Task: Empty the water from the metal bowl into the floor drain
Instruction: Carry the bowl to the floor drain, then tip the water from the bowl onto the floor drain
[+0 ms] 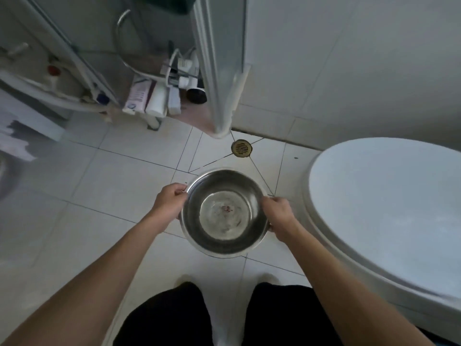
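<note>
A round metal bowl (224, 213) is held level above the white tiled floor, in the middle of the view. Clear water covers its bottom, with a small reddish speck in it. My left hand (169, 201) grips the bowl's left rim and my right hand (279, 215) grips its right rim. A round brass floor drain (241, 148) sits in the tiles beyond the bowl, slightly to the right, where several grout lines meet.
A white toilet with its lid down (389, 211) fills the right side. A shower screen frame post (222, 71) stands just behind the drain. Bottles and tubes (159, 96) are crowded on the floor at the back left. My legs are at the bottom.
</note>
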